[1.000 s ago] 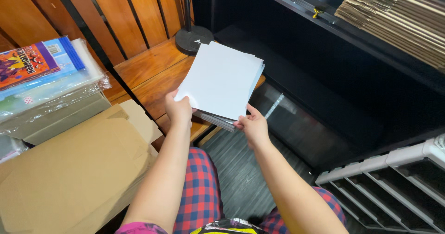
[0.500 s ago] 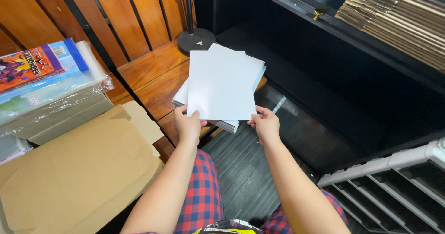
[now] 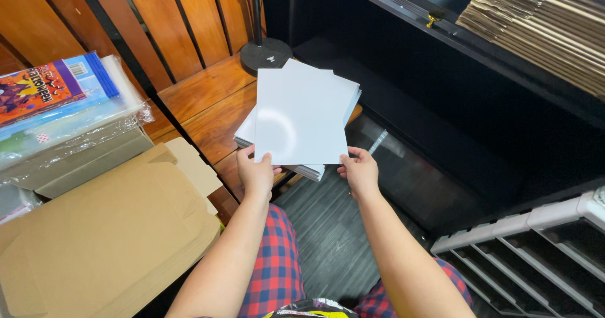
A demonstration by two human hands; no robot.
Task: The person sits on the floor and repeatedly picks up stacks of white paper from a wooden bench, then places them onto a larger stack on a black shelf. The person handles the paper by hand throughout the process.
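Observation:
My left hand [image 3: 256,174] and my right hand [image 3: 360,173] each grip a near corner of one white sheet [image 3: 301,116], held up just above a stack of white sheets [image 3: 249,131]. The stack rests on a wooden bench [image 3: 208,107] in front of me, and most of it is hidden under the lifted sheet. My knees in red and blue checked trousers [image 3: 275,264] show below the hands.
Flattened brown cardboard [image 3: 107,236] lies at the left, with plastic-wrapped colourful packs [image 3: 57,101] behind it. A black round stand base [image 3: 265,52] sits at the bench's far end. A black shelf unit [image 3: 454,85] carries folded brown cardboard [image 3: 542,28]. A white slotted rack [image 3: 535,249] stands lower right.
Both hands shifted to the near corners of the top sheet and lifted it off the stack, squaring it toward me. The stack stayed on the bench.

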